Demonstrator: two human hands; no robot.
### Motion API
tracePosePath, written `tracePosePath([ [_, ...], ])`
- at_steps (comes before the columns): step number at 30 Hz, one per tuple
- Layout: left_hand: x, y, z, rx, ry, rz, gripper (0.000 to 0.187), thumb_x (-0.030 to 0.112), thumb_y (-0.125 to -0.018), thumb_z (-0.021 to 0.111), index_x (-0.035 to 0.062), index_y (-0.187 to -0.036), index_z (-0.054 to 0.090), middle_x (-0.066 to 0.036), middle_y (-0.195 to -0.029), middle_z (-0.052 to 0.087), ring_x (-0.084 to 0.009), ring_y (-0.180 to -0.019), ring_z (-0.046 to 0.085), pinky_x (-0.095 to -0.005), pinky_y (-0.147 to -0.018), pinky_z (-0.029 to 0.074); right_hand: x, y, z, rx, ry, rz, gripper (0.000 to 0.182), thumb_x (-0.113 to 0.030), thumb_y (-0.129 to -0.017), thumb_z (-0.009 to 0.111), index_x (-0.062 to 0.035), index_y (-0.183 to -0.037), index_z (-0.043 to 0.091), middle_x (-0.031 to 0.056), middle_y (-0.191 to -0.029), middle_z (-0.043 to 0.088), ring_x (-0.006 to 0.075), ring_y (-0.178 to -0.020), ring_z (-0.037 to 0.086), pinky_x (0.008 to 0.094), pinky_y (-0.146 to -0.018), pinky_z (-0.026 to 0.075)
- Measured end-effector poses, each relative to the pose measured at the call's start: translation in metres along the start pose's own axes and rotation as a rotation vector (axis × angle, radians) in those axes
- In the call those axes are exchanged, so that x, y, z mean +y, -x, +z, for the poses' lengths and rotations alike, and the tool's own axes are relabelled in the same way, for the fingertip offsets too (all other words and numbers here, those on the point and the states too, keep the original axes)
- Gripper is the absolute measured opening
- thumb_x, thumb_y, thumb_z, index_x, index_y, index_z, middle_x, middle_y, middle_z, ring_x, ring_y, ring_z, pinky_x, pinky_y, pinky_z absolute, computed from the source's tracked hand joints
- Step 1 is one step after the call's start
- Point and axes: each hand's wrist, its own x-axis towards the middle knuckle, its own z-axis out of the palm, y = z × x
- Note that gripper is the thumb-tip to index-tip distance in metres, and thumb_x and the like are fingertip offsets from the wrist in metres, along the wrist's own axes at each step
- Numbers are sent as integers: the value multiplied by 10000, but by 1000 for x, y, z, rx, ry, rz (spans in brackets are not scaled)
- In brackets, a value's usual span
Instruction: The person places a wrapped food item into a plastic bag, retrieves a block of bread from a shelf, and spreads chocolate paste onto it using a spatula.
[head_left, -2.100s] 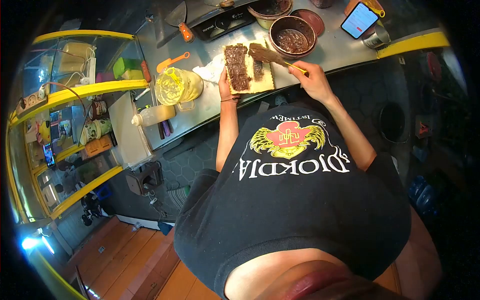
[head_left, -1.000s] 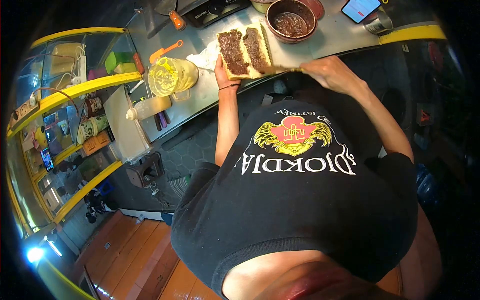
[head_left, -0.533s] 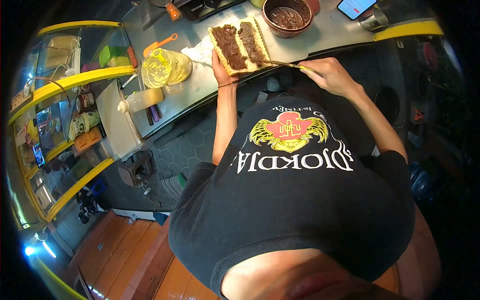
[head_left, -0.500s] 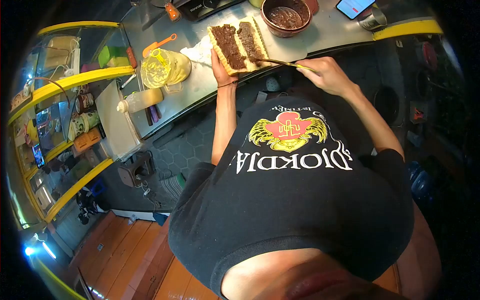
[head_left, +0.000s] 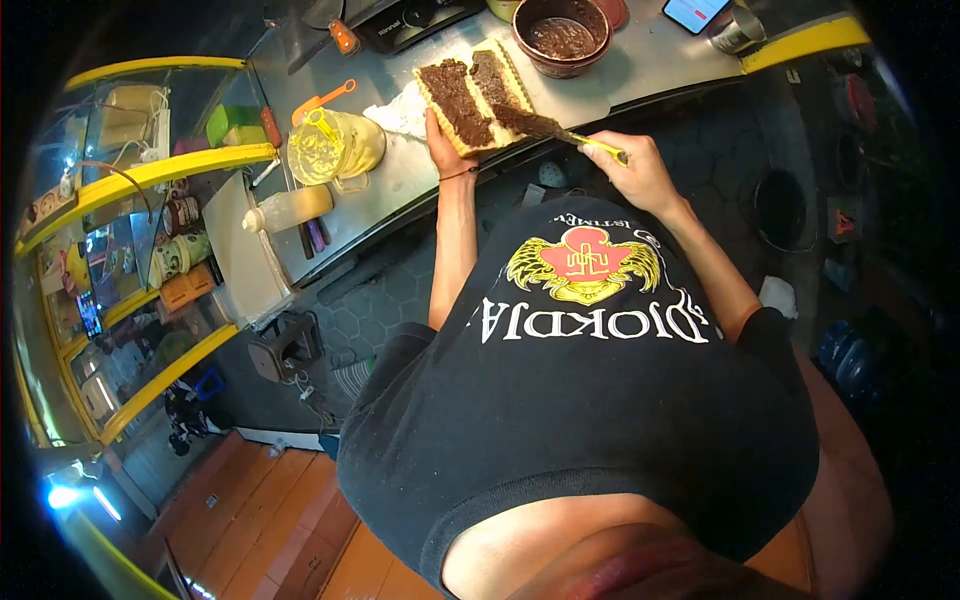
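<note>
An opened bread loaf (head_left: 488,130), its two halves side by side and coated with dark chocolate spread, is tilted at the counter's near edge. My left hand (head_left: 443,146) supports it from the left and below, with some fingers hidden behind it. In my right hand (head_left: 636,168) is a spatula (head_left: 580,137) with a yellow handle. Its chocolate-smeared blade rests over the lower part of the right half. Just beyond the bread stands a brown bowl (head_left: 519,38) with chocolate spread inside.
On the metal counter (head_left: 640,70) to the left are a clear jug (head_left: 362,150) with yellow residue, a squeeze bottle (head_left: 290,208) and an orange utensil (head_left: 325,98). A stove (head_left: 420,22) is at the back. A phone (head_left: 697,10) and metal cup (head_left: 738,32) sit at right.
The spatula blade has turned from edge-on to broad side showing and moved slightly up the right half. My right hand has shifted a little left and down. The left hand keeps its hold.
</note>
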Motion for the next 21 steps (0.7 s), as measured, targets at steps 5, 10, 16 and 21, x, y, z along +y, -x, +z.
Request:
tracePosePath([
  [5, 14, 7, 4, -132, 7, -61, 512, 421, -1012, 330, 39, -1330, 455, -119, -1268, 567, -265, -1111, 582, -426, -955, 476, 29, -12, 2, 57, -231, 124, 250, -223, -918, 620, 16, -872, 675, 15, -712, 643, 50, -543, 487, 230, -497, 410],
  [10, 17, -4, -1, -165, 50, -139, 518, 416, -1010, 347, 31, -1343, 442, -131, -1293, 552, -285, -1145, 567, -436, -988, 460, 46, -33, 23, 91, -421, 168, 269, -254, -923, 618, -1, -853, 671, -3, -720, 620, 39, -503, 469, 210, -419, 409],
  [16, 25, -21, -28, -226, 213, -256, 482, 344, -1013, 346, 5, -1336, 461, -154, -1314, 542, -306, -1174, 548, -456, -1017, 432, 76, -29, 29, 94, -381, 230, 291, -271, -939, 592, 5, -875, 661, 15, -749, 617, 46, -470, 450, 218, -419, 417],
  [21, 30, -28, -36, -91, -39, -132, 454, 335, -1011, 374, 16, -1317, 478, -122, -1279, 568, -277, -1145, 564, -424, -994, 446, 51, -30, 21, 97, -259, 167, 258, -248, -943, 584, -1, -946, 660, 50, -745, 645, 71, -507, 491, 257, -457, 412],
])
